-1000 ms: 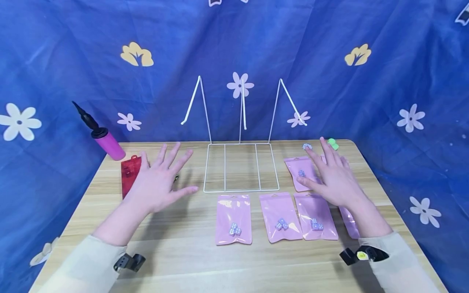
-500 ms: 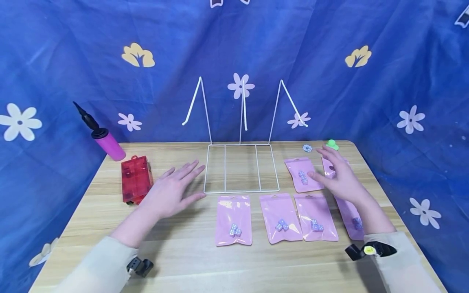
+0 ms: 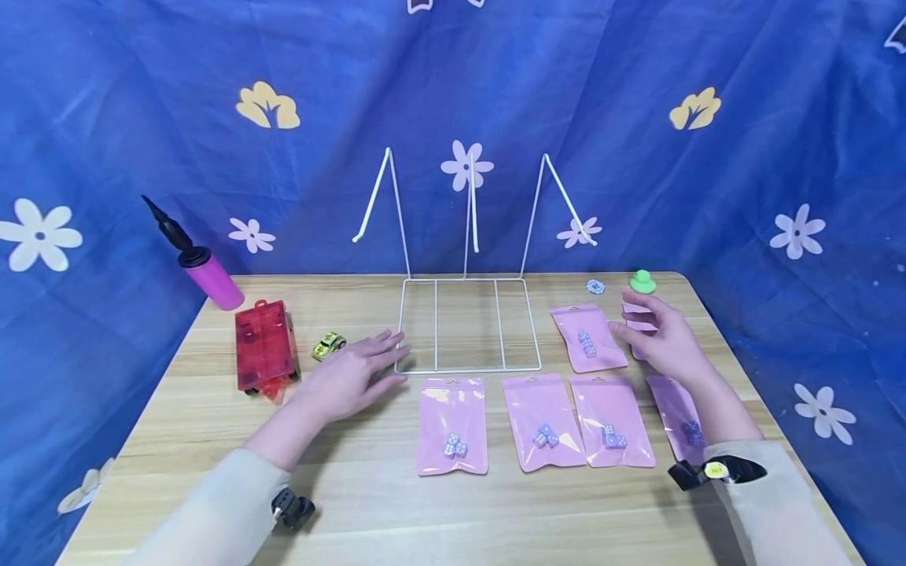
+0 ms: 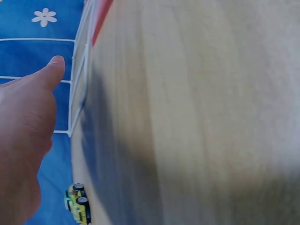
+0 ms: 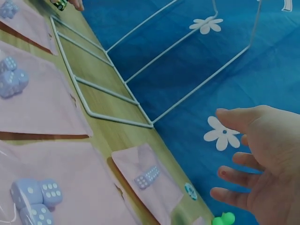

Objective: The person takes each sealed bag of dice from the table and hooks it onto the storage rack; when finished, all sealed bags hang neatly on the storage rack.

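A white wire rack (image 3: 467,369) with three upright prongs stands at the table's back middle. My left hand (image 3: 347,379), fingers extended, reaches to the rack's front left corner; whether it touches the wire I cannot tell. In the left wrist view the thumb of my left hand (image 4: 26,126) points at the rack (image 4: 71,108). My right hand (image 3: 668,342) hovers over pink pouches at the right, fingers loosely bent, holding nothing. Beside it lies a pink pouch (image 3: 576,318) with dice. In the right wrist view my right hand (image 5: 267,164) is empty above the small pouch (image 5: 136,161).
Pink dice pouches (image 3: 453,409) lie in front of the rack and to its right. At the left are a red case (image 3: 263,346), a toy car (image 3: 329,346) and a purple pump (image 3: 214,283). A blue chip (image 3: 595,287) and green duck (image 3: 642,282) lie back right.
My left hand has moved right and slightly down to the rack's corner, uncovering the toy car and red case. My right hand has shifted slightly right, its fingers more bent.
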Tool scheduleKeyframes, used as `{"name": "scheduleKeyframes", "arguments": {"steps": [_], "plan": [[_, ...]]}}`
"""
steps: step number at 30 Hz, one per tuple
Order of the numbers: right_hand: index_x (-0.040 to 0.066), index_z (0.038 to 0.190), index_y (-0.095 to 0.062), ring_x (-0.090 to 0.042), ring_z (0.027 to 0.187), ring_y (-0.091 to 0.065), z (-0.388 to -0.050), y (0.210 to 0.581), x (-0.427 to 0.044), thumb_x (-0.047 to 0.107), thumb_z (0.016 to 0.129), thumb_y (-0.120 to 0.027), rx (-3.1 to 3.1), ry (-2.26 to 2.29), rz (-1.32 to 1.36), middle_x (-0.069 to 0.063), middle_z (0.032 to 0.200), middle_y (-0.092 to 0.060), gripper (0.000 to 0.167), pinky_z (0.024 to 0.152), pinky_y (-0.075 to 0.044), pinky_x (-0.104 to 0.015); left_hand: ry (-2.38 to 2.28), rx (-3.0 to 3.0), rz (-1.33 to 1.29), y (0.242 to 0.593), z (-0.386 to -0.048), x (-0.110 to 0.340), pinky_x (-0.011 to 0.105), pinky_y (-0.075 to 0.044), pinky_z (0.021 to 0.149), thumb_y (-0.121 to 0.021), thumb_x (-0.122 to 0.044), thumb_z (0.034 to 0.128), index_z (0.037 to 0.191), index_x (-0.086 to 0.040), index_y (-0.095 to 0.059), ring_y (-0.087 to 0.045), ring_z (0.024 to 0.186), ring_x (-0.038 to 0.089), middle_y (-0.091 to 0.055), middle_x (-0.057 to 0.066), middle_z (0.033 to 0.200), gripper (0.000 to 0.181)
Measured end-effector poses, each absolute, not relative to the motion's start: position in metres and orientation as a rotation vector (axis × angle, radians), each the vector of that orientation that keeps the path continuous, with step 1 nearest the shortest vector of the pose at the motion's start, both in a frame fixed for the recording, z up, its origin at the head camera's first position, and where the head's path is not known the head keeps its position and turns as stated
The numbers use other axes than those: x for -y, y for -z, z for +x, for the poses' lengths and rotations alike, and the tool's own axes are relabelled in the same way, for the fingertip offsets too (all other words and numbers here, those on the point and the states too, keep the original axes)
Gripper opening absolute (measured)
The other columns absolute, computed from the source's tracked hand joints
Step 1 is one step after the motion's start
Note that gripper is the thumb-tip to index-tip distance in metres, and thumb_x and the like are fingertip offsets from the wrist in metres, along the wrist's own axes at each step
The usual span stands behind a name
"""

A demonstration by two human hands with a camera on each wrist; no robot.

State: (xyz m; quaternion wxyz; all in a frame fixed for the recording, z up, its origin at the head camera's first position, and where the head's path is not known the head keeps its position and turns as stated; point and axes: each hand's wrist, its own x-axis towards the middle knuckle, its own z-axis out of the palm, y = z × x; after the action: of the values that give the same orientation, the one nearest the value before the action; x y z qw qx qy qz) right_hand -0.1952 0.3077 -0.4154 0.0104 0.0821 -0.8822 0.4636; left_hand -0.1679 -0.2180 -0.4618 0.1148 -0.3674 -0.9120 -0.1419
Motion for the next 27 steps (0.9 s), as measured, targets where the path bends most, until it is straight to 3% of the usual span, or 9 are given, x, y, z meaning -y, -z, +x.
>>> {"name": "scheduleKeyframes", "arguments": {"steps": [6, 9, 12, 14, 27], "plan": [[0.003, 0.159, -0.045, -0.047, 0.133, -0.056, -0.201, 0.422, -0.31, 0.034, 0.101, -0.076, 2.808, -1.416, 0.193, -0.027, 0.153, -0.051, 0.073, 0.083, -0.054, -0.014, 0.528, 2.692, -1.061, 0.474, -0.172, 0.215, 0.056, -0.049, 0.111, -0.077, -0.034, 0.0993, 0.141, -0.007, -0.069, -0.058, 0.136, 0.037, -0.06, 0.017, 0.149, 0.051], [0.001, 0.157, -0.047, -0.047, 0.133, -0.056, -0.203, 0.425, -0.312, 0.036, 0.101, -0.076, 2.825, -1.401, 0.167, -0.026, 0.153, -0.051, 0.072, 0.095, -0.059, -0.034, 0.56, 2.716, -1.041, 0.477, -0.174, 0.214, 0.055, -0.05, 0.11, -0.076, -0.033, 0.1003, 0.139, -0.008, -0.071, -0.06, 0.135, 0.035, -0.062, 0.016, 0.146, 0.046], [-0.001, 0.155, -0.048, -0.048, 0.134, -0.056, -0.206, 0.431, -0.314, 0.037, 0.101, -0.075, 2.842, -1.383, 0.156, -0.027, 0.154, -0.05, 0.071, 0.103, -0.055, -0.056, 0.567, 2.737, -1.04, 0.478, -0.176, 0.213, 0.054, -0.051, 0.109, -0.075, -0.032, 0.1012, 0.137, -0.008, -0.072, -0.06, 0.134, 0.034, -0.064, 0.015, 0.144, 0.043], [-0.002, 0.154, -0.048, -0.05, 0.134, -0.055, -0.207, 0.433, -0.314, 0.037, 0.101, -0.075, 2.847, -1.378, 0.162, -0.027, 0.155, -0.049, 0.071, 0.104, -0.052, -0.063, 0.56, 2.749, -1.042, 0.48, -0.178, 0.213, 0.053, -0.051, 0.108, -0.075, -0.033, 0.1016, 0.136, -0.009, -0.073, -0.061, 0.134, 0.033, -0.064, 0.015, 0.144, 0.042], [-0.005, 0.153, -0.049, -0.049, 0.133, -0.056, -0.215, 0.446, -0.316, 0.032, 0.101, -0.076, 2.847, -1.365, 0.128, -0.029, 0.15, -0.053, 0.069, 0.097, -0.057, -0.06, 0.583, 2.771, -1.025, 0.488, -0.182, 0.218, 0.05, -0.054, 0.106, -0.073, -0.031, 0.1031, 0.131, -0.008, -0.076, -0.062, 0.132, 0.028, -0.068, 0.011, 0.139, 0.037]]}}
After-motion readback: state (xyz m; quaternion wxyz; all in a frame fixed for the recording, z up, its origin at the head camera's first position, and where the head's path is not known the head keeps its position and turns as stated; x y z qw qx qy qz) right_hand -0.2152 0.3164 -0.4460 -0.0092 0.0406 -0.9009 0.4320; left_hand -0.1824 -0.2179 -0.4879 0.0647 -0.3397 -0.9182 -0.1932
